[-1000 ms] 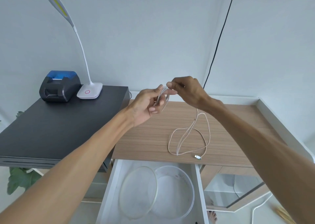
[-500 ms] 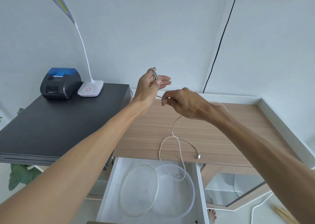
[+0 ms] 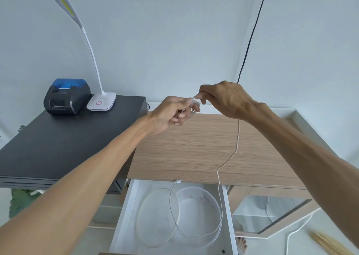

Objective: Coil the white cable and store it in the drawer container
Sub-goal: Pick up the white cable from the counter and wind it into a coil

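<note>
My left hand (image 3: 172,112) is closed around several loops of the white cable above the back of the wooden desk. My right hand (image 3: 223,99) pinches the cable right beside the left fingertips. From the right hand the white cable (image 3: 237,140) hangs down across the desk, drops over the front edge and loops in the open white drawer (image 3: 124,216). Its plug (image 3: 178,181) rests at the desk's front edge. In the drawer sits a round clear container (image 3: 210,198) with its clear lid (image 3: 153,216) leaning to its left.
A black side table (image 3: 58,138) on the left carries a black and blue printer (image 3: 67,96) and a white gooseneck lamp (image 3: 101,102). A black wire (image 3: 250,35) runs down the wall corner. A second white cord (image 3: 291,237) and a broom (image 3: 328,244) lie on the floor at right.
My right hand rose from below the left hand to beside its fingertips, drawing the cable up. The slack slid forward so the loop now hangs into the drawer and the plug moved left.
</note>
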